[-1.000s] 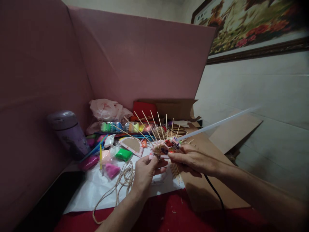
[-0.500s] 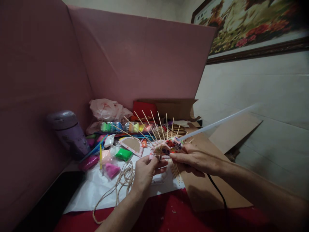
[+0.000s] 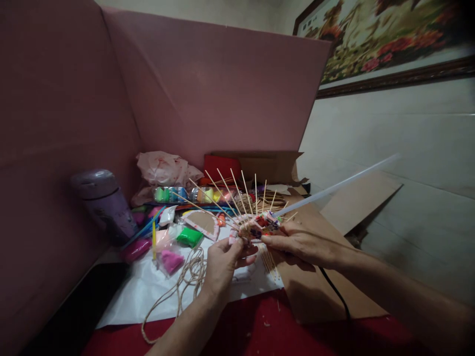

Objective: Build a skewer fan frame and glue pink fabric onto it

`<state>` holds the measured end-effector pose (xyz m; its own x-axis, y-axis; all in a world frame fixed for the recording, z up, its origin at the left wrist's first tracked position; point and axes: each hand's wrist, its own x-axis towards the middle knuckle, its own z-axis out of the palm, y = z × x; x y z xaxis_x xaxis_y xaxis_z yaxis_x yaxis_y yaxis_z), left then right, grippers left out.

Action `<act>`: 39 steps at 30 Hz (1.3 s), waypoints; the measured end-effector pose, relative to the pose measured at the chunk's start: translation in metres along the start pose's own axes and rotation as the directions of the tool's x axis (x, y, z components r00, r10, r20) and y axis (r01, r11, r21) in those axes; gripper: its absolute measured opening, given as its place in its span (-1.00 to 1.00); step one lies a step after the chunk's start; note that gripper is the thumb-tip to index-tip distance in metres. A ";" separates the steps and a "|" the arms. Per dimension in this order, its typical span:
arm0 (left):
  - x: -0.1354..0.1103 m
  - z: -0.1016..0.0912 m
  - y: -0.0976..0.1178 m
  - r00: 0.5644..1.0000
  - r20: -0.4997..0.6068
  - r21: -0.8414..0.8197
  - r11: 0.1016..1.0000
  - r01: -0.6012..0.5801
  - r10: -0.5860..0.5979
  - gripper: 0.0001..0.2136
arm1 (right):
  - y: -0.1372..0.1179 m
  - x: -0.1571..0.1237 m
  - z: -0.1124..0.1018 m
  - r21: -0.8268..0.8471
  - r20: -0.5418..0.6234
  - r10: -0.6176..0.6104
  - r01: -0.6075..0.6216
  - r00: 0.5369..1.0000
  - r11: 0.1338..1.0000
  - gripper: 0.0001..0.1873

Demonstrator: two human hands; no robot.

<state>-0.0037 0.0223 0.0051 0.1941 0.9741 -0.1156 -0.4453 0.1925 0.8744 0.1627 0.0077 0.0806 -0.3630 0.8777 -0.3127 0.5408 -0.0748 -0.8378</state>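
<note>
My left hand (image 3: 222,262) pinches the near edge of a small craft piece (image 3: 248,229), a patterned base with several thin wooden skewers (image 3: 222,190) fanning upward from it. My right hand (image 3: 297,242) is closed around a glue gun whose body is mostly hidden, with its nozzle end (image 3: 267,220) against the craft piece. A long translucent glue stick (image 3: 334,188) juts from the gun's rear toward the right. A black cord (image 3: 336,294) runs from under my right wrist down to the bottom edge.
A pink folded board (image 3: 208,84) walls the back and left. A purple flask (image 3: 104,202) stands at left. Colourful clay packets (image 3: 187,236), twine (image 3: 185,277), white paper (image 3: 148,287), loose skewers (image 3: 269,262), cardboard sheets (image 3: 356,200) and an open box (image 3: 267,165) lie around.
Almost nothing has changed. My right hand with the glue gun has shifted very slightly, and the glue stick's far end has tipped up a little.
</note>
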 end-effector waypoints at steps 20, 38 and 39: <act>0.002 -0.003 -0.005 0.999 0.004 0.027 0.999 -0.035 0.035 -0.76 | 0.000 -0.002 -0.002 -0.002 -0.023 0.008 -0.008 1.000 1.000 -0.57; 0.000 0.000 -0.001 1.000 0.010 0.044 0.999 -0.009 0.008 -0.74 | -0.002 -0.003 -0.001 -0.011 0.010 0.007 -0.007 1.000 1.000 -0.54; 0.000 0.000 0.000 1.000 0.012 0.042 0.999 -0.009 0.009 -0.74 | -0.002 -0.002 -0.001 -0.006 0.009 0.003 -0.003 1.000 1.000 -0.55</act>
<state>-0.0036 0.0221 0.0047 0.2010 0.9743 -0.1021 -0.4100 0.1784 0.8945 0.1629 0.0060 0.0832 -0.3681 0.8733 -0.3193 0.5466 -0.0745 -0.8341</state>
